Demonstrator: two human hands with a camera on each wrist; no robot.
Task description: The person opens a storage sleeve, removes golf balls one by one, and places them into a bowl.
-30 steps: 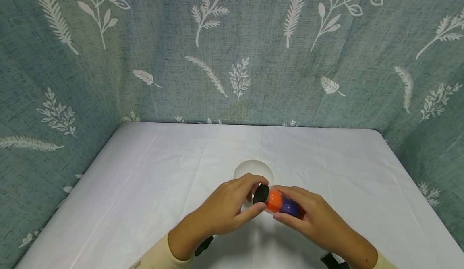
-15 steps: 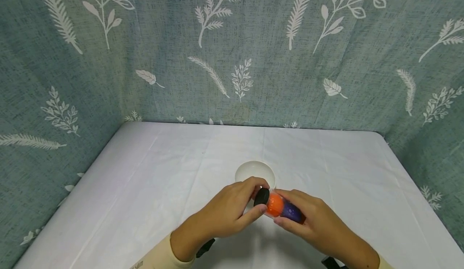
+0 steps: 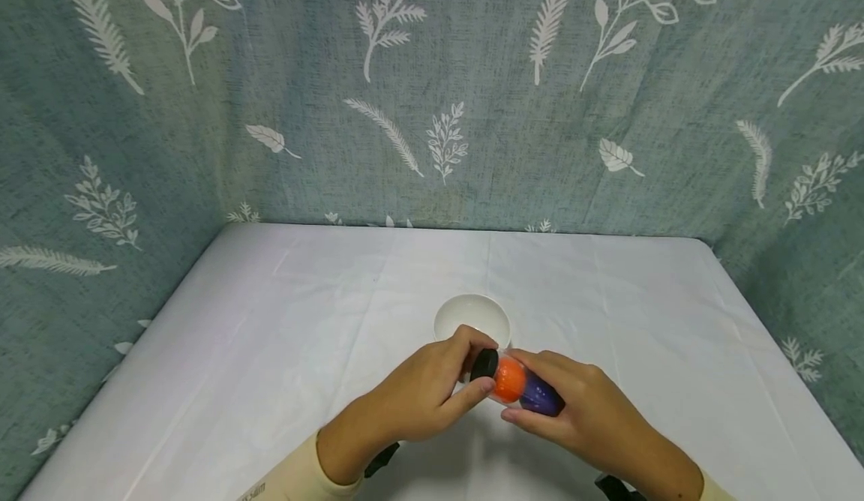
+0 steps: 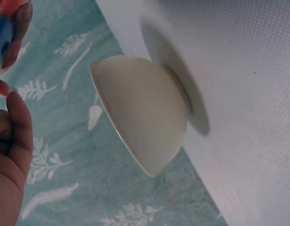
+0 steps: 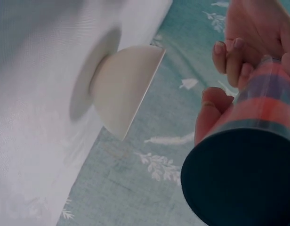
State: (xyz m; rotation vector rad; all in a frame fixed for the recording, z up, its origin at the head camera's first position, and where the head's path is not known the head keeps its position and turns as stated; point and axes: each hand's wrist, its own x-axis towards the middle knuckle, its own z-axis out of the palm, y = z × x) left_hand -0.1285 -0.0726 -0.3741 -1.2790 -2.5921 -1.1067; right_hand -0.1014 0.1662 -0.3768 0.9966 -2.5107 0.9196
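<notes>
In the head view, both hands hold a clear tube (image 3: 509,379) with orange and purple contents, tilted in front of the bowl. My left hand (image 3: 421,388) pinches the black cap (image 3: 484,364) at its left end between thumb and fingers. My right hand (image 3: 587,400) grips the tube's right part and hides that end. In the right wrist view a dark round end (image 5: 244,179) of the tube faces the camera, with bands of red and purple behind it. Only a cut-off strip of the tube (image 4: 1,37) appears in the left wrist view.
A white bowl (image 3: 472,315) stands upright on the white-covered table (image 3: 324,298), just beyond the hands. Its footed side shows in both wrist views. A green curtain with white leaf prints (image 3: 304,96) encloses the table's back and sides.
The head view has shifted slightly. Both hands keep nearly the same hold on the tube and cap; the cap remains against the tube.
</notes>
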